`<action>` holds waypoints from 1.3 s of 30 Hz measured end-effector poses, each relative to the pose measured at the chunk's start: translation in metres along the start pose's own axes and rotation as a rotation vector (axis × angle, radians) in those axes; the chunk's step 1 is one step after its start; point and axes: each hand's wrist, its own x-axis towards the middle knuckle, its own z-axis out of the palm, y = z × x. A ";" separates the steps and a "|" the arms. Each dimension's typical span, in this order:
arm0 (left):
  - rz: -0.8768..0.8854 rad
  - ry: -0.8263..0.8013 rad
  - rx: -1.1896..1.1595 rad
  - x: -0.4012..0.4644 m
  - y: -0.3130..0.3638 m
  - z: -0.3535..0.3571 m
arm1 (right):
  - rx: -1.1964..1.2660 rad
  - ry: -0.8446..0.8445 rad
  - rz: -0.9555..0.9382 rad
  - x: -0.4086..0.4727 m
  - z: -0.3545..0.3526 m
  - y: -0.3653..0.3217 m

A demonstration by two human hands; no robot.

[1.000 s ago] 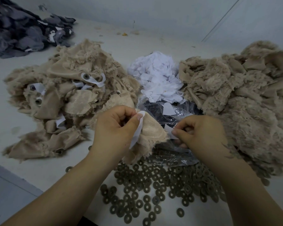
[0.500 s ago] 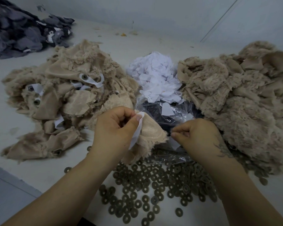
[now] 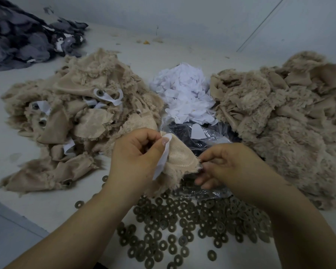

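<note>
Head view: one tan plush piece [image 3: 179, 158] is held just above the tabletop [image 3: 47, 206], near the middle of its near edge. Its woven backing faces up, frayed fur fringes its lower edge, and one white strip [image 3: 164, 156] lies along its left side. The left hand [image 3: 138, 158] grips both, thumb pinching the strip against the cloth and fingers curled behind. The right hand [image 3: 235, 167] has thumb and forefinger pressed together at the piece's right corner; whether they pinch the cloth cannot be told. Under the hands lie dark washers [image 3: 182, 230], dozens, too many to count. Behind sit one clear plastic bag [image 3: 208, 138] and one heap of white cut-outs [image 3: 184, 94], flanked by two tan plush heaps, the left heap [image 3: 81, 117] and the right heap [image 3: 289, 117]. One grey fabric heap [image 3: 27, 39] fills the far left corner.
</note>
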 end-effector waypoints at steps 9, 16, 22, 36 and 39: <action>0.089 -0.053 -0.023 -0.005 0.009 0.003 | 0.460 -0.119 -0.145 0.010 0.021 0.010; 0.150 -0.097 0.035 -0.004 0.012 0.006 | 0.611 -0.007 -0.368 0.017 0.032 0.017; 0.177 -0.109 0.074 -0.004 0.015 0.011 | 0.740 0.137 -0.341 0.015 0.038 0.016; 0.224 -0.084 0.073 -0.008 0.017 0.014 | 0.370 0.354 -0.459 0.010 0.041 0.016; 0.227 -0.053 0.088 -0.008 0.017 0.014 | 0.468 0.322 -0.419 0.011 0.041 0.017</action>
